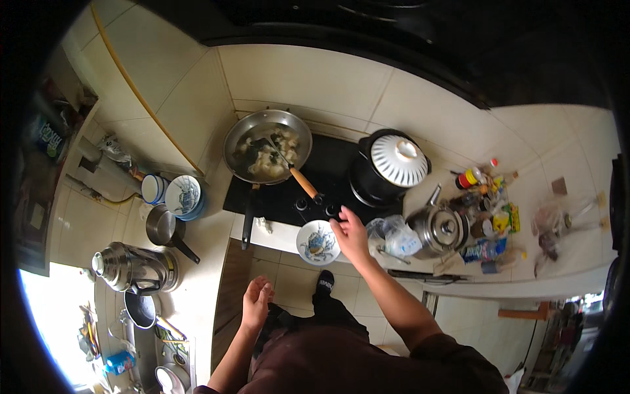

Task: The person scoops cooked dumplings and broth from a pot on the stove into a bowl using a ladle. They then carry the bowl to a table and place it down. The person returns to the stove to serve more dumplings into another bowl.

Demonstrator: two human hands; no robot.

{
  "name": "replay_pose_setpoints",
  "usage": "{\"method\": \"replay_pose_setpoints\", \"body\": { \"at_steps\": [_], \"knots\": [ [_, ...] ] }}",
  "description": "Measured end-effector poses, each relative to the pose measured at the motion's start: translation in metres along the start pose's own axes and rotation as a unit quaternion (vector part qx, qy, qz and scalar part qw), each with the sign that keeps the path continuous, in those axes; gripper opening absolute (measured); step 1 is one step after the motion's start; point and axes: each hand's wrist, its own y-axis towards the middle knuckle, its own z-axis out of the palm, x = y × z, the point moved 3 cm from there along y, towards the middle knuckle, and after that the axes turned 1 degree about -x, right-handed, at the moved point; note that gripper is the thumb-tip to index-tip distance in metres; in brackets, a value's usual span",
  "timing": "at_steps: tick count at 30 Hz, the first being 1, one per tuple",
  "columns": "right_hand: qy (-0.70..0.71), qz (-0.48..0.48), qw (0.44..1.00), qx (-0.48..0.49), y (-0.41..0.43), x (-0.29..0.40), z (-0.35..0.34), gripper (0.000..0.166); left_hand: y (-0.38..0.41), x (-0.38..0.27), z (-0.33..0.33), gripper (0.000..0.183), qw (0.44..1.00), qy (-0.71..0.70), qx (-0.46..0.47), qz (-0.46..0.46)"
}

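Note:
My right hand (352,235) hovers at the right rim of a white bowl with a blue patterned inside (318,242). Its fingers are apart and nothing is in them; whether they touch the rim I cannot tell. The bowl stands on the front counter strip below the hob. Lower left, my left hand (258,301) hangs in front of my body, loosely curled, with nothing visible in it. On the left burner a steel wok (230,156) holds pale pieces of food in liquid. A ladle with a wooden handle (303,182) leans in it, its handle reaching out over the black hob (332,162).
A black pot with a white ribbed lid (399,158) occupies the right burner. Beside it stand a plastic bag (401,240), a steel kettle (438,230) and several condiment bottles (470,178). Stacked bowls (184,197), a small saucepan (162,225) and a steel thermos (135,268) line the left counter.

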Motion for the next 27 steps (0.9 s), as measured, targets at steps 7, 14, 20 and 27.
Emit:
{"method": "replay_pose_setpoints", "body": {
  "at_steps": [7, 14, 20, 27],
  "knots": [
    [-0.267, 0.015, 0.942, 0.205, 0.115, 0.046, 0.084, 0.080, 0.038, -0.022, 0.004, 0.037, 0.998, 0.014, -0.038, 0.057],
    [-0.306, -0.022, 0.943, 0.132, 0.139, 0.043, 0.083, 0.036, 0.070, 0.026, -0.045, 0.034, 0.999, 0.032, -0.017, -0.013],
    [-0.347, -0.117, 0.926, 0.087, 0.184, 0.032, 0.045, 0.039, 0.113, 0.058, -0.063, 0.036, 0.996, 0.068, 0.038, -0.038],
    [-0.121, 0.110, 0.929, 0.333, 0.218, 0.035, 0.016, 0.026, 0.139, 0.051, -0.001, 0.046, 0.980, -0.009, 0.180, -0.083]
  ]
}}
